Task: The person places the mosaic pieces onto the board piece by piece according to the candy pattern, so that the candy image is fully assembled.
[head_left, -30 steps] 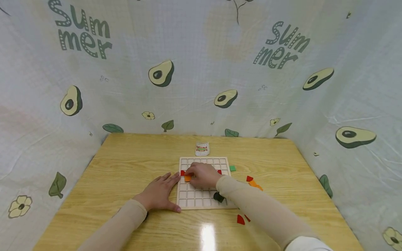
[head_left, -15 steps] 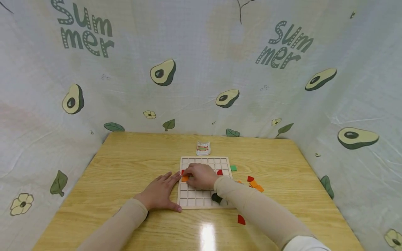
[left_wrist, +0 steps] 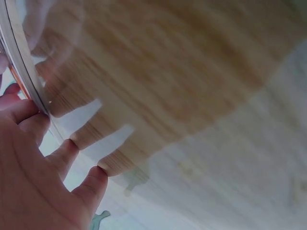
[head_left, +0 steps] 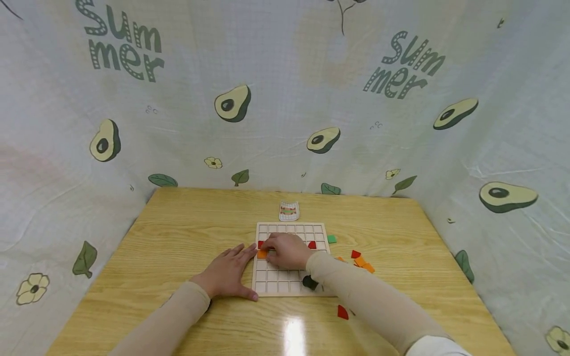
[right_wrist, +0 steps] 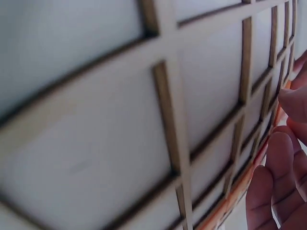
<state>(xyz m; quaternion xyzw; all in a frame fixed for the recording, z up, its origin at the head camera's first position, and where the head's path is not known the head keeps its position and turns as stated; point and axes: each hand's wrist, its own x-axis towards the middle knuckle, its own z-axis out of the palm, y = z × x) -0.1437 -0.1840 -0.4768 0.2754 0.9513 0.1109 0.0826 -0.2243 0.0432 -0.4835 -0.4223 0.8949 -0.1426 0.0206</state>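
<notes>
A light wooden grid board (head_left: 271,287) lies on the table in the head view. My right hand (head_left: 289,251) reaches over its left part, finger and thumb pinching an orange square tile (head_left: 262,254) in a cell by the left rim. The right wrist view shows these fingers (right_wrist: 280,148) close over the cells, most of the tile hidden. A red piece (head_left: 260,244) sits just behind the tile, and a red quarter-round piece (head_left: 312,244) is farther right in that row. My left hand (head_left: 226,272) rests spread on the table, its index fingertip and thumb at the board's left edge.
Behind the board lies a small pattern card (head_left: 289,211). Right of it are a green tile (head_left: 331,239), a red piece (head_left: 356,254) and several orange tiles (head_left: 362,263). Another red piece (head_left: 342,312) lies in front, near my right sleeve. A printed curtain (head_left: 276,163) hangs behind the table.
My right hand has shifted the orange tile slightly left, toward the board's left rim. The left hand keeps its place, and the head view has turned a little.
</notes>
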